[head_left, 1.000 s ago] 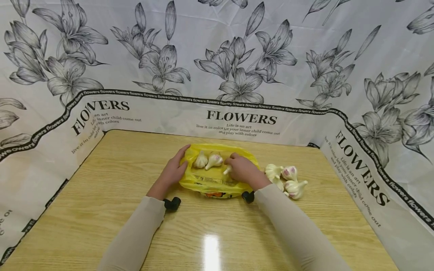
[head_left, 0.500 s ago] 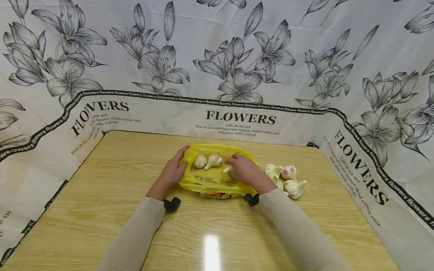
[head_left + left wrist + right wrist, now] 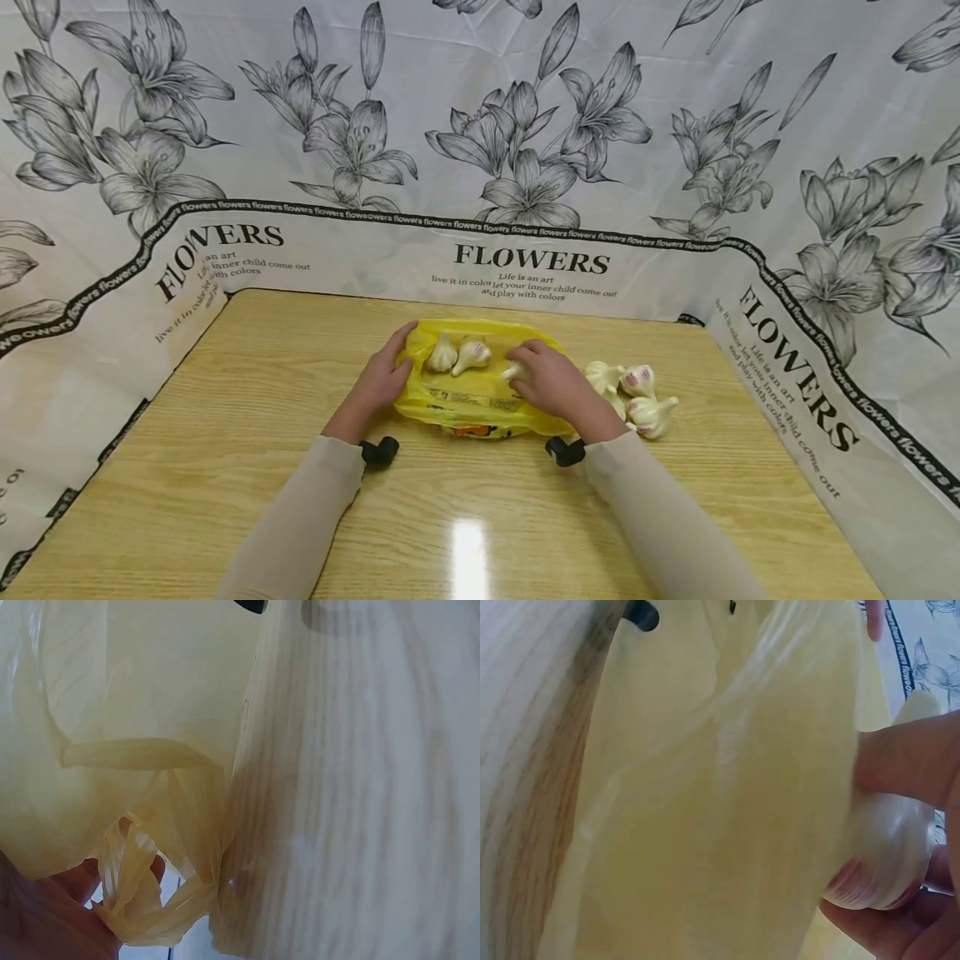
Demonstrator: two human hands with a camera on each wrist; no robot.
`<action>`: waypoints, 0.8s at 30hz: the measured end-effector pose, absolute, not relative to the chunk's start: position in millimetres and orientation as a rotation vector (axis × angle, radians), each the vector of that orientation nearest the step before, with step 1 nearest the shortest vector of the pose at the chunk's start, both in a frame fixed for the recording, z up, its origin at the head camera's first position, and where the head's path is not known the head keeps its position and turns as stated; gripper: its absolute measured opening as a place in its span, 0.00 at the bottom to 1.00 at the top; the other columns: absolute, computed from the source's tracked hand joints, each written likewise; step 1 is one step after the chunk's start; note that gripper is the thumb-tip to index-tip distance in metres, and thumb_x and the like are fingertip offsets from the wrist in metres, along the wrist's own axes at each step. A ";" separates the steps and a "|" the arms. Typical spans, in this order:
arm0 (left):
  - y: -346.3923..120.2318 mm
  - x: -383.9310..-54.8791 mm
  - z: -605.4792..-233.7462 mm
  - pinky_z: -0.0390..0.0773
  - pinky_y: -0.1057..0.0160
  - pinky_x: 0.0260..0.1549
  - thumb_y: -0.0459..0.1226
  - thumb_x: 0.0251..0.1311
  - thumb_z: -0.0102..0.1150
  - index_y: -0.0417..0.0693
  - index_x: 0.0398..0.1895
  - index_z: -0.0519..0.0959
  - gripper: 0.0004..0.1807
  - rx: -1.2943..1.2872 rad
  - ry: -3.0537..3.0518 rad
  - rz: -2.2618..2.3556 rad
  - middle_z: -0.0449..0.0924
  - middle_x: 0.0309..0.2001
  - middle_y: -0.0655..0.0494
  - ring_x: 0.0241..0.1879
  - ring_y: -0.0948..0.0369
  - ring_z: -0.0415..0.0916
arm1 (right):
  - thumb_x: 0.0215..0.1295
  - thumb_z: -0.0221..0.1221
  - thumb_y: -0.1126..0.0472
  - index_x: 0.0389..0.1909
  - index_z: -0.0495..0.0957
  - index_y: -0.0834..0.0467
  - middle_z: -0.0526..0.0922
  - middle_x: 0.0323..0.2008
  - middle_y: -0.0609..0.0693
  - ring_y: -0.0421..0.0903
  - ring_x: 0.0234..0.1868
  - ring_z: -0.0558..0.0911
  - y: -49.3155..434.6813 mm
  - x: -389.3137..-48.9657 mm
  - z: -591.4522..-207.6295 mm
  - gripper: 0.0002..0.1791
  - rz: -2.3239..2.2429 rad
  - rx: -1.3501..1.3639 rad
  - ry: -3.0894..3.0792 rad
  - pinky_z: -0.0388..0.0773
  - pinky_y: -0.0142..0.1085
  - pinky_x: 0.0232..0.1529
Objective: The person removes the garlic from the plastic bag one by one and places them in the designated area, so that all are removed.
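A yellow plastic bag [image 3: 465,398] lies on the table with its mouth spread toward me. My left hand [image 3: 381,377] holds its left edge; in the left wrist view the thin plastic [image 3: 135,877] is bunched at the fingers. Inside the bag sit two garlic bulbs, one plain white [image 3: 442,357] and one purple-streaked [image 3: 472,355]. At the bag's right side my right hand [image 3: 553,382] grips another garlic bulb [image 3: 885,840], its stem pointing left in the head view. The bag's wall hides part of that bulb in the right wrist view.
Right of the bag, several loose garlic bulbs [image 3: 651,415] lie clustered beside my right forearm. Black wrist-worn pieces show at the left wrist [image 3: 381,452] and right wrist [image 3: 566,451]. A flower-printed curtain [image 3: 532,267] borders the wooden table [image 3: 420,533] at the back and sides.
My right hand has drawn slightly to the right with the garlic bulb still in its grip. The left hand and the two bulbs in the bag have barely moved.
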State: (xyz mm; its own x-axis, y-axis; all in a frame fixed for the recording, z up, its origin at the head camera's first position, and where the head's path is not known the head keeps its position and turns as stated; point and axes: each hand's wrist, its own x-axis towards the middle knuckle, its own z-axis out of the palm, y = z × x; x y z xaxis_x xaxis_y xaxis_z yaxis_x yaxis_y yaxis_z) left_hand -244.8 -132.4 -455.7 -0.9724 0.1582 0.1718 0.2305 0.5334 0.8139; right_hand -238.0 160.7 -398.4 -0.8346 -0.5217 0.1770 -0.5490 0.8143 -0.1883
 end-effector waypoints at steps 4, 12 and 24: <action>-132.3 -245.7 -456.5 0.57 0.44 0.69 0.37 0.72 0.40 0.64 0.77 0.49 0.32 -0.349 -2.679 -1.438 0.54 0.75 0.45 0.74 0.47 0.54 | 0.64 0.61 0.54 0.60 0.74 0.56 0.75 0.58 0.58 0.56 0.54 0.78 163.5 -231.7 -394.8 0.24 0.387 0.842 -2.864 0.76 0.50 0.56; -132.8 -246.0 -457.3 0.56 0.45 0.70 0.36 0.72 0.40 0.66 0.77 0.49 0.32 -0.319 -2.694 -1.463 0.53 0.76 0.47 0.74 0.47 0.53 | 0.64 0.61 0.55 0.59 0.74 0.57 0.75 0.57 0.59 0.55 0.54 0.78 167.2 -221.9 -389.5 0.23 0.419 0.887 -2.770 0.76 0.50 0.55; -131.3 -244.4 -458.1 0.57 0.45 0.69 0.35 0.72 0.40 0.66 0.76 0.49 0.33 -0.320 -2.679 -1.459 0.55 0.75 0.45 0.73 0.46 0.55 | 0.60 0.64 0.56 0.56 0.76 0.55 0.74 0.57 0.57 0.55 0.50 0.80 184.9 -205.6 -383.2 0.23 0.465 0.864 -2.655 0.79 0.50 0.51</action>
State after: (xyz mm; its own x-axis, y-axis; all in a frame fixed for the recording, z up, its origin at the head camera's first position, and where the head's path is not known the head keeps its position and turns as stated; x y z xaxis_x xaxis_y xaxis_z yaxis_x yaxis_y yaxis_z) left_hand -244.4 -131.3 -458.1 -0.9756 0.1466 0.1636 0.2170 0.5264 0.8221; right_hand -205.6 184.9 -383.2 -0.7700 -0.5090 0.3849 -0.6094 0.7654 -0.2070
